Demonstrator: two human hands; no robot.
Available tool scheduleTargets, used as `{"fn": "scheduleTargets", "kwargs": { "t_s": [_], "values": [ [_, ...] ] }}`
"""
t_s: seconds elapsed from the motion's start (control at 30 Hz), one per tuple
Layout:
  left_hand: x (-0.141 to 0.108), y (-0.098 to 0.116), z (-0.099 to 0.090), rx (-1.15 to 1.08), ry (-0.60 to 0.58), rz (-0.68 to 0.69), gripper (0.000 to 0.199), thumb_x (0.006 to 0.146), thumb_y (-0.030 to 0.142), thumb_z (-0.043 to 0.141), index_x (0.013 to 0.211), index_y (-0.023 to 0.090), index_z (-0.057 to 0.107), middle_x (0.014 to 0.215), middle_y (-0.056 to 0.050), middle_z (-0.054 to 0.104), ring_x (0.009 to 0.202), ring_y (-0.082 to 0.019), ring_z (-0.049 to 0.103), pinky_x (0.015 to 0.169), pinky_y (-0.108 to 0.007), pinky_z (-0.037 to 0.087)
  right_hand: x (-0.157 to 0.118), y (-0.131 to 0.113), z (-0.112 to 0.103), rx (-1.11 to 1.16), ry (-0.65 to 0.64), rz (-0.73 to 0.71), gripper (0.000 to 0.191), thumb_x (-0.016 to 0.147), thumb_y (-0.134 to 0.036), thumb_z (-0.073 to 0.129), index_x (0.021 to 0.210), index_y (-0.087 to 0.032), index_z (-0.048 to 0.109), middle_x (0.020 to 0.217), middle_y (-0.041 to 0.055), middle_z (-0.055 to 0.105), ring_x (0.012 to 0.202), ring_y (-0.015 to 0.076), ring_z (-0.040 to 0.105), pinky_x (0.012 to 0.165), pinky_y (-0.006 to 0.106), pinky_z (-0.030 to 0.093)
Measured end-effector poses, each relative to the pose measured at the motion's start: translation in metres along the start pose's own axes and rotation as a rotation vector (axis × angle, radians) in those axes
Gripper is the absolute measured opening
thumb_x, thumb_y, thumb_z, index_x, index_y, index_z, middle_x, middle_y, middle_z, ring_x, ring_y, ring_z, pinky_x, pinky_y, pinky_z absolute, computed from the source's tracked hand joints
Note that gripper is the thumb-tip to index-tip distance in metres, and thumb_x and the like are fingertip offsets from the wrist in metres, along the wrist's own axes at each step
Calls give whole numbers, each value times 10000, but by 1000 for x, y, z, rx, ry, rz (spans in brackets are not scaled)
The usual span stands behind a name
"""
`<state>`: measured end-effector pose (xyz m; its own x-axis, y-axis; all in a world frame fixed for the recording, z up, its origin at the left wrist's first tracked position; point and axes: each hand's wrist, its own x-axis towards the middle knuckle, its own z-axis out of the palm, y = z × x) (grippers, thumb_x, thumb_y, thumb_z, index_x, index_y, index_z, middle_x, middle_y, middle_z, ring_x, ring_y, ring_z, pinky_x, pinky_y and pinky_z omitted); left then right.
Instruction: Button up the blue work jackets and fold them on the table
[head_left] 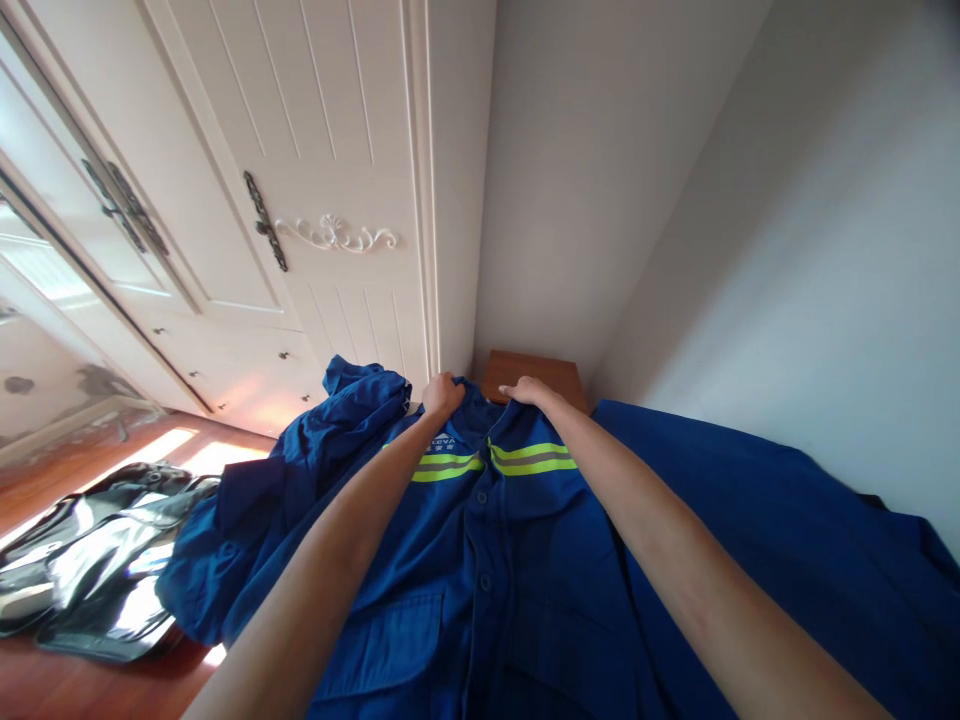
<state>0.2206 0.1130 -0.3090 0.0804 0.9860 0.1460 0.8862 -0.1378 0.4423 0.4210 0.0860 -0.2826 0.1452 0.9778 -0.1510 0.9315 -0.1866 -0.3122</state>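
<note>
Left hand and right hand seemingly grip the blue jacket by its collar edges, open air above, wardrobe alongside.

Left of the jacket, the floor carries a glossy bag, while whatever bears the jacket and the cloth to its right is hidden under them.

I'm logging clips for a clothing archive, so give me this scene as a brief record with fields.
Left hand: grips collar, left side
Right hand: grips collar, right side
Garment: blue jacket, yellow-green stripe across chest
Beside it: bunched blue fabric left, spread blue fabric right; whether separate, unclear
Floor: glossy dark bag
Behind: white cabinet, brown wooden surface
</note>
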Motion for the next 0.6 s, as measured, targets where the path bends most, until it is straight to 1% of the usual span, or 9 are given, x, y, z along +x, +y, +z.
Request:
{"fn": "scheduleTargets", "kwargs": {
  "t_s": [0.07, 0.13, 0.23, 0.3, 0.37, 0.43, 0.47, 0.53, 0.6],
  "values": [
    [-1, 0, -14, -30, 57, 21, 320, 887, 381, 492, 1085, 201, 668, 1101, -108, 710, 1041, -244, 649, 824, -312, 483, 2, 6, -1, 2, -9, 10, 485, 671, -545, 779, 889, -113, 756, 830, 139, 741, 806, 286, 699, 715, 338, 522],
    [-1, -3, -31, -56, 96, 66, 314, 893, 394, 498, 1090, 205, 653, 1108, -76, 703, 1051, -215, 634, 850, -292, 475, 0, 15, -7, 16, 14, 0, 367, 587, -406, 853, 806, -129, 753, 724, 90, 725, 728, 266, 684, 677, 332, 518],
    [0, -12, -60, -62, 85, 153, 287, 869, 312, 525, 1094, 181, 644, 1076, -63, 694, 1013, -192, 627, 842, -274, 476, -12, 30, -25, 52, 115, -30, 230, 587, -265, 838, 748, -145, 726, 697, 52, 714, 721, 240, 671, 653, 293, 498],
    [0, -19, -81, -42, 27, 182, 313, 786, 220, 585, 1084, 160, 658, 989, -61, 700, 925, -196, 637, 776, -266, 487, -27, 38, -38, 78, 228, -52, 222, 645, -259, 796, 828, -164, 714, 812, 48, 732, 804, 228, 673, 685, 271, 491],
    [-3, -24, -102, -25, -55, 206, 387, 671, 132, 633, 1052, 171, 691, 858, -34, 700, 815, -194, 642, 704, -252, 482, -46, 45, -47, 105, 370, -97, 245, 712, -287, 744, 931, -191, 691, 934, 47, 730, 893, 218, 663, 743, 270, 485],
    [-9, -24, -120, 63, -146, 291, 418, 616, 87, 616, 1003, 203, 724, 788, -16, 691, 773, -195, 639, 673, -247, 469, -65, 50, -51, 143, 501, -180, 233, 757, -295, 692, 970, -202, 672, 958, 46, 722, 908, 212, 654, 778, 281, 478],
    [-13, -22, -127, 127, -184, 340, 401, 610, 84, 598, 964, 213, 736, 782, -17, 691, 781, -203, 639, 670, -252, 463, -73, 52, -51, 166, 538, -222, 208, 762, -278, 675, 955, -201, 672, 935, 46, 721, 890, 210, 654, 780, 285, 475],
    [-22, -15, -137, 250, -241, 414, 320, 591, 94, 588, 845, 210, 743, 784, -31, 694, 808, -224, 639, 662, -265, 454, -86, 55, -52, 218, 529, -265, 161, 746, -219, 649, 901, -194, 681, 876, 39, 721, 841, 207, 656, 766, 287, 472],
    [-30, -5, -140, 312, -303, 449, 220, 545, 127, 653, 743, 194, 720, 777, -37, 693, 802, -238, 638, 642, -268, 446, -93, 56, -54, 278, 447, -257, 160, 730, -171, 617, 869, -194, 694, 853, 29, 725, 824, 204, 661, 768, 289, 472]
  ]
}}
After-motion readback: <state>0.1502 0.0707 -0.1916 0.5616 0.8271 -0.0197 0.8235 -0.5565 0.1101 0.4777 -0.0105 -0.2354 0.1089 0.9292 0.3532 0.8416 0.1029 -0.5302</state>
